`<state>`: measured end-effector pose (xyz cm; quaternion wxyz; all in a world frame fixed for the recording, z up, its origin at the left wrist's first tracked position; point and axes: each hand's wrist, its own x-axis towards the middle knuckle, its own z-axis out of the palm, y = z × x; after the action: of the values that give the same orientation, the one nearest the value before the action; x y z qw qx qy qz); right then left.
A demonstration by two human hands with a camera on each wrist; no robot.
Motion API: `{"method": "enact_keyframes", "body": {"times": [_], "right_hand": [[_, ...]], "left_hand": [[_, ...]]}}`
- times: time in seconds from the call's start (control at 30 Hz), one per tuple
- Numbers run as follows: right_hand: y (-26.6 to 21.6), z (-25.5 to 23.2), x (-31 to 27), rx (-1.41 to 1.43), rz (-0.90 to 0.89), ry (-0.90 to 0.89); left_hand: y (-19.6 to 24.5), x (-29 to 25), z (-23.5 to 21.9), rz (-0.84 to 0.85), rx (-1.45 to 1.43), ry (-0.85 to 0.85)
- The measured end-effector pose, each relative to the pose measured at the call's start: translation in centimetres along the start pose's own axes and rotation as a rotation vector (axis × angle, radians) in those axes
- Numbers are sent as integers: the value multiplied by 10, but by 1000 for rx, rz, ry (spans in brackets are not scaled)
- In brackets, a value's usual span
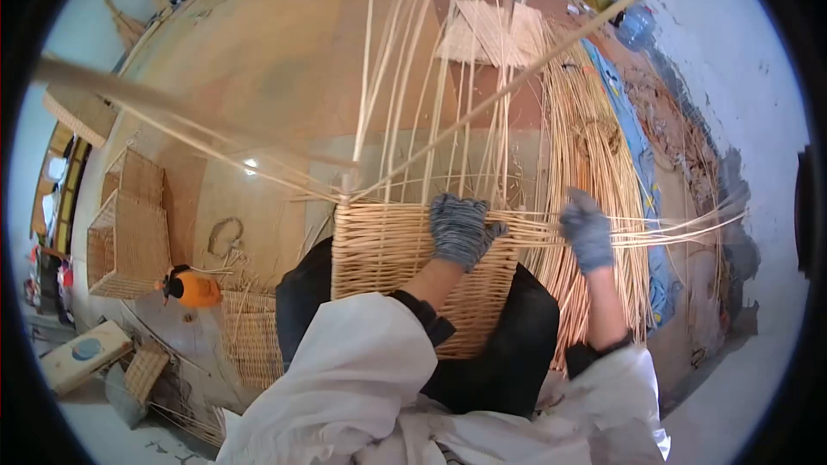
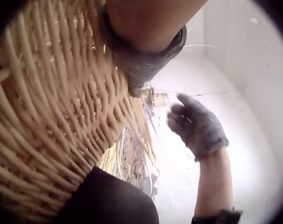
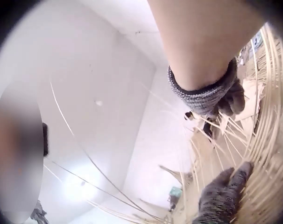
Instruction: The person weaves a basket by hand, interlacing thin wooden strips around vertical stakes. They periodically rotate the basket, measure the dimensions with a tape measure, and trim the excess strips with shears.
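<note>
A half-woven wicker basket [image 1: 388, 245] rests on the person's dark-clad lap, its bare stakes running off past its upper edge. The left hand [image 1: 465, 228], in a grey knit glove, grips that edge, fingers over the top and thumb toward the right. Long loose willow weavers [image 1: 672, 232] trail out to the right from the weave. Beside them, over the bundle, hovers the gloved right hand [image 1: 587, 232], blurred in the head view. From the left wrist view, the right hand [image 2: 197, 126] has its fingers loosely bent around nothing.
A big bundle of willow rods [image 1: 594, 138] lies on a blue sheet [image 1: 616, 86] at the right. Woven baskets [image 1: 129, 232] and an orange spray bottle [image 1: 196, 288] stand at the left. Long stakes [image 1: 534, 69] slant up near the head. Flat boards [image 1: 491, 33] lie over the far stakes.
</note>
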<state>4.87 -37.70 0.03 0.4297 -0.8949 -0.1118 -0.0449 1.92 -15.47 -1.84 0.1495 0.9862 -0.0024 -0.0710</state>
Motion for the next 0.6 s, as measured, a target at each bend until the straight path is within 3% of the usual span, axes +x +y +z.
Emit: {"method": "enact_keyframes", "body": {"times": [0.03, 0.1, 0.13, 0.17, 0.23, 0.3, 0.43, 0.5, 0.53, 0.6], "right_hand": [[-20, 18, 11, -296, -259, -15], [50, 98, 49, -751, -241, -425], [25, 95, 47, -762, -255, -378], [4, 93, 31, -767, -264, -341], [-24, 93, 10, -743, -219, -274], [-33, 86, -8, -700, -92, -373], [-59, 79, -39, -631, 94, -427], [-81, 83, -62, -874, -139, -272], [-95, 89, -72, -990, -259, -193], [-127, 109, -70, -753, -123, -316]], "left_hand": [[3, -5, -5, 34, 8, -29], [-17, -29, 7, 47, 39, 324], [-33, -44, 20, 43, 53, 501], [-64, -64, 32, -125, 154, 728], [-145, -90, 32, -301, -587, 743], [-169, -128, 46, -433, -857, 627], [-162, -173, 3, -484, -678, 447], [-165, -174, -19, -476, -728, 370], [-170, -165, -19, -420, -731, 476], [-178, -141, -12, -314, -717, 694]]}}
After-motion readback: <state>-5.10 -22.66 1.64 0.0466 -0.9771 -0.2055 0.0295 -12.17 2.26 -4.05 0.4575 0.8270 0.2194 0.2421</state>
